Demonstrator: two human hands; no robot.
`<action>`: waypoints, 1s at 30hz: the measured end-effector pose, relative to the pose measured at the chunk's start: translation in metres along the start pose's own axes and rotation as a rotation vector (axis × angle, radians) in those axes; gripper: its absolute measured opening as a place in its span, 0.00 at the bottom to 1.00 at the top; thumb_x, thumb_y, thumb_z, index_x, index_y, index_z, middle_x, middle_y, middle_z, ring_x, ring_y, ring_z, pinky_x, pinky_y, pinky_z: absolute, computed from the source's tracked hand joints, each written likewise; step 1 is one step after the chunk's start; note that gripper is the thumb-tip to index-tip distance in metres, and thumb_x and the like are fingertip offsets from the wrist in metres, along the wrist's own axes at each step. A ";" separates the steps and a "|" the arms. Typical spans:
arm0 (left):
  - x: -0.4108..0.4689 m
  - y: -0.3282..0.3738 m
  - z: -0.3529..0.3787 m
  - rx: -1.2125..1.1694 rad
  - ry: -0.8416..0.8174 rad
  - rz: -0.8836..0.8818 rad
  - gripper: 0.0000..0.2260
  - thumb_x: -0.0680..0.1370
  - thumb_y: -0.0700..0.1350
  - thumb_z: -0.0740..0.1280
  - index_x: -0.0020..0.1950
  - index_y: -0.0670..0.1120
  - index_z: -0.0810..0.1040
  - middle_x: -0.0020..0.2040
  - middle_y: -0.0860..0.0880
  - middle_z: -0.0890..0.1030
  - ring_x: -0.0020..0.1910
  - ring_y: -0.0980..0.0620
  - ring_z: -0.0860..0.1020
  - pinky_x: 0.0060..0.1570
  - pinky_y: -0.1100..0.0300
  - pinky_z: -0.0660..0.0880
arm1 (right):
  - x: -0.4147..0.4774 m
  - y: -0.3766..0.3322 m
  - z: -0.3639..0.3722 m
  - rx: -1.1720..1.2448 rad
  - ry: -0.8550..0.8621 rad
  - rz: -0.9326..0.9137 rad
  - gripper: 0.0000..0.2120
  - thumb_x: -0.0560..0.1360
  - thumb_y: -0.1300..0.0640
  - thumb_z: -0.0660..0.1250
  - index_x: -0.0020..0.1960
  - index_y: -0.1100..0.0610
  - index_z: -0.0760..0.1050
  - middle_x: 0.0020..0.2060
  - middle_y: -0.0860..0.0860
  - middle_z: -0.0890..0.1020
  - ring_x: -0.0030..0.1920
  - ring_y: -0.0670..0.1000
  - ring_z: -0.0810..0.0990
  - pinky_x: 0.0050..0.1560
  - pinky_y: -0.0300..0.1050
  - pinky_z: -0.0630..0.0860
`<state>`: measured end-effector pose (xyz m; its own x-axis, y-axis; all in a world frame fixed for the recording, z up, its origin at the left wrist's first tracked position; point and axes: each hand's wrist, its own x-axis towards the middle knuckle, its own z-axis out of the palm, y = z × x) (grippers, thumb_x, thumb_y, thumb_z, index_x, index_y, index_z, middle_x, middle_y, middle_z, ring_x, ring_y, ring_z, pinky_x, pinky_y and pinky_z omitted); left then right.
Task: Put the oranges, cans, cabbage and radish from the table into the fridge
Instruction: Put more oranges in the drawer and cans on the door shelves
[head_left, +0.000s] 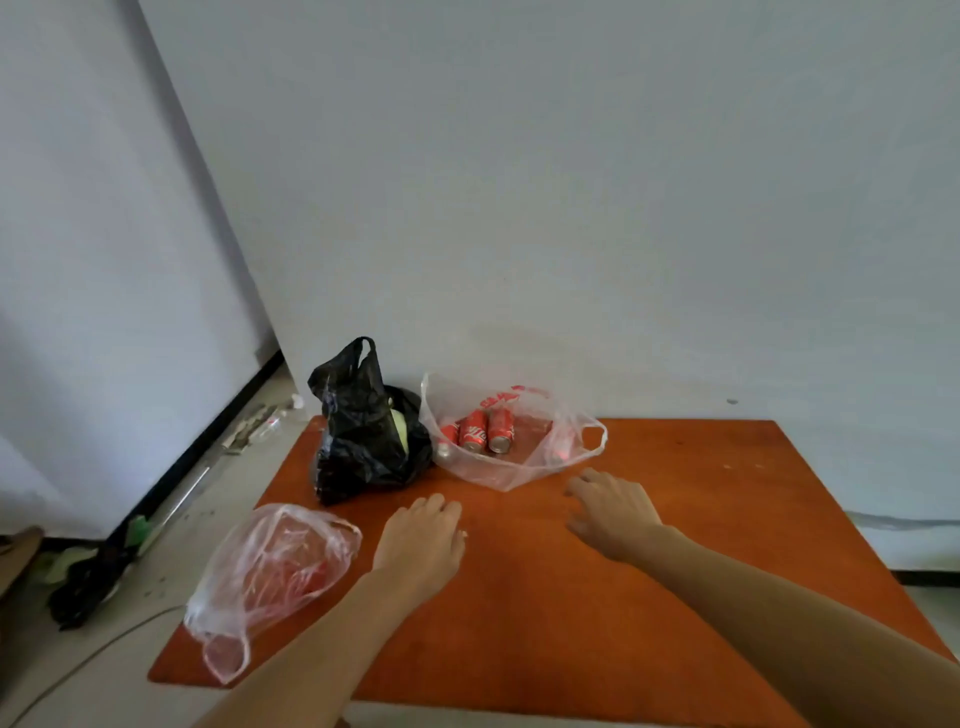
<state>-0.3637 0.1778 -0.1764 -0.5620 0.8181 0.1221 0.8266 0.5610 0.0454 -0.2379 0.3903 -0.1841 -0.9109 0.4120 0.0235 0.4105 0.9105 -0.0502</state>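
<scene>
Three red cans (480, 431) lie side by side inside an open clear plastic bag (524, 462) at the back of the orange table (675, 509). To their left stands a black plastic bag (358, 441) with a pale green vegetable (399, 427) showing through its opening. A crumpled clear bag (270, 566) lies at the table's front left; its contents are too blurred to tell. My left hand (421, 540) hovers palm down over the table with nothing in it. My right hand (610, 506) reaches palm down, fingers spread, just short of the cans' bag.
A white wall stands right behind the table. On the floor to the left lie a metal rod (182, 499), dark and green clutter (98, 566) and a thin cable (104, 644). No fridge is in view.
</scene>
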 end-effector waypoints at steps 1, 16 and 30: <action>0.014 -0.005 0.004 -0.004 -0.001 0.012 0.11 0.80 0.49 0.56 0.58 0.49 0.73 0.55 0.51 0.75 0.54 0.52 0.74 0.53 0.57 0.72 | 0.011 0.002 0.001 -0.002 -0.009 0.010 0.17 0.78 0.48 0.60 0.65 0.50 0.72 0.63 0.48 0.75 0.61 0.52 0.76 0.52 0.47 0.74; 0.254 -0.048 0.076 0.092 -0.091 0.214 0.15 0.78 0.46 0.56 0.64 0.46 0.71 0.64 0.46 0.70 0.65 0.46 0.66 0.66 0.51 0.63 | 0.248 0.052 0.077 0.008 -0.029 -0.027 0.15 0.80 0.52 0.59 0.65 0.53 0.72 0.63 0.51 0.76 0.63 0.54 0.72 0.61 0.49 0.71; 0.403 -0.071 0.203 0.141 -0.406 0.378 0.25 0.80 0.50 0.57 0.75 0.43 0.60 0.77 0.44 0.57 0.76 0.43 0.54 0.73 0.47 0.55 | 0.300 0.099 0.171 0.101 -0.205 0.305 0.23 0.79 0.47 0.60 0.70 0.56 0.65 0.66 0.55 0.71 0.65 0.57 0.71 0.59 0.53 0.74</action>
<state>-0.6554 0.4930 -0.3318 -0.2186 0.9325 -0.2875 0.9758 0.2090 -0.0640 -0.4775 0.5979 -0.3523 -0.7413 0.6384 -0.2074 0.6671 0.7349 -0.1221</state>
